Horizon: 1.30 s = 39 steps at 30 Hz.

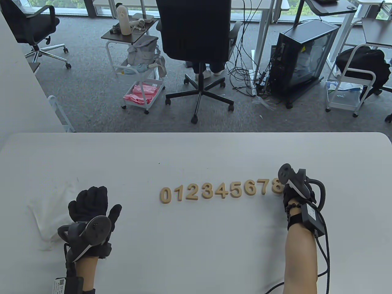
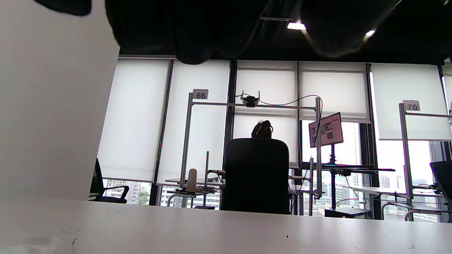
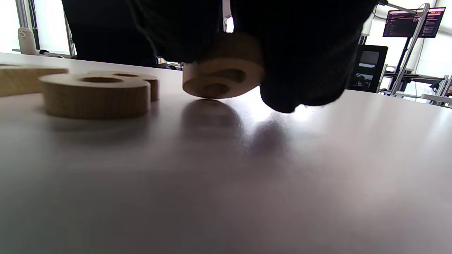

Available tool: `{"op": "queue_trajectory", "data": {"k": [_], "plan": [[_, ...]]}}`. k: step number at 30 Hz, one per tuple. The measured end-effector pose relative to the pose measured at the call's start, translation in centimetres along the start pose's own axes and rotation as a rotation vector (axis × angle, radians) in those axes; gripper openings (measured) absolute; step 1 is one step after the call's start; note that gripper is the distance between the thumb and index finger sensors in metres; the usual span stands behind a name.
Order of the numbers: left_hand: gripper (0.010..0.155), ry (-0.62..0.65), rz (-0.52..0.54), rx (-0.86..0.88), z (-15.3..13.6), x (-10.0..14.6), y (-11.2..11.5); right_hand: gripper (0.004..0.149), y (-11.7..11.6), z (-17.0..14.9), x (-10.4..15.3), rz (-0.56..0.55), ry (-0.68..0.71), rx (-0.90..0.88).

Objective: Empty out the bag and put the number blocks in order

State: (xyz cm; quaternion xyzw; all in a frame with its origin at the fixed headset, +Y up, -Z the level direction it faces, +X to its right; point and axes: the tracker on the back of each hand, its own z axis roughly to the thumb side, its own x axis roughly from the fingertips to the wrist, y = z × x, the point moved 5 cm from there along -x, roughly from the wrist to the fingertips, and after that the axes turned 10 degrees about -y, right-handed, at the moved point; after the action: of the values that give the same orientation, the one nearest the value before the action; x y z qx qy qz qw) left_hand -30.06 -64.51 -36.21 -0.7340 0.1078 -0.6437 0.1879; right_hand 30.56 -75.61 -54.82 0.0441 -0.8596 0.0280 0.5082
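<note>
Wooden number blocks lie in a row on the white table (image 1: 196,251), reading from 0 (image 1: 165,195) at the left to 8 (image 1: 276,186) at the right. At the row's right end my right hand (image 1: 287,192) covers the spot just past the 8. In the right wrist view its fingers (image 3: 303,60) pinch one more number block (image 3: 221,79), tilted, with its lower edge on the table beside the 8 (image 3: 95,93). I cannot read its digit. My left hand (image 1: 92,203) rests with loosely bent fingers on the flat white bag (image 1: 46,214) at the left.
The table's far edge runs across the middle of the table view. Beyond it stand a black office chair (image 1: 196,39), a white cart (image 1: 139,76) and a computer case (image 1: 303,55). A white partition (image 1: 18,92) rises at the far left.
</note>
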Motion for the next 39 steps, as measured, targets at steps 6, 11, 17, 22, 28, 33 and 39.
{"op": "queue_trajectory", "data": {"k": [6,11,17,22,28,33,39], "plan": [[0.075,-0.001,-0.003,0.000,0.0,0.0,0.1,0.045,-0.3,0.0,-0.3,0.036,-0.001,0.002],[0.075,0.001,-0.006,-0.003,0.1,0.0,0.2,0.047,-0.7,0.5,-0.2,0.045,0.025,0.045],[0.075,-0.001,-0.004,0.002,0.1,0.0,0.2,0.047,-0.8,0.2,-0.2,0.083,0.033,0.041],[0.075,0.000,-0.008,-0.001,0.1,0.0,0.2,0.047,-0.9,0.1,-0.2,0.087,0.036,0.036],[0.075,0.003,-0.009,-0.001,0.2,0.0,0.3,0.047,-1.2,0.0,-0.4,0.099,0.038,0.030],[0.075,0.009,-0.014,-0.002,0.3,0.0,0.3,0.055,-1.3,-0.5,-0.1,0.107,0.014,-0.009],[0.075,0.024,-0.037,-0.005,0.7,0.0,0.7,0.059,0.5,-2.0,1.2,0.079,0.017,-0.063]]}}
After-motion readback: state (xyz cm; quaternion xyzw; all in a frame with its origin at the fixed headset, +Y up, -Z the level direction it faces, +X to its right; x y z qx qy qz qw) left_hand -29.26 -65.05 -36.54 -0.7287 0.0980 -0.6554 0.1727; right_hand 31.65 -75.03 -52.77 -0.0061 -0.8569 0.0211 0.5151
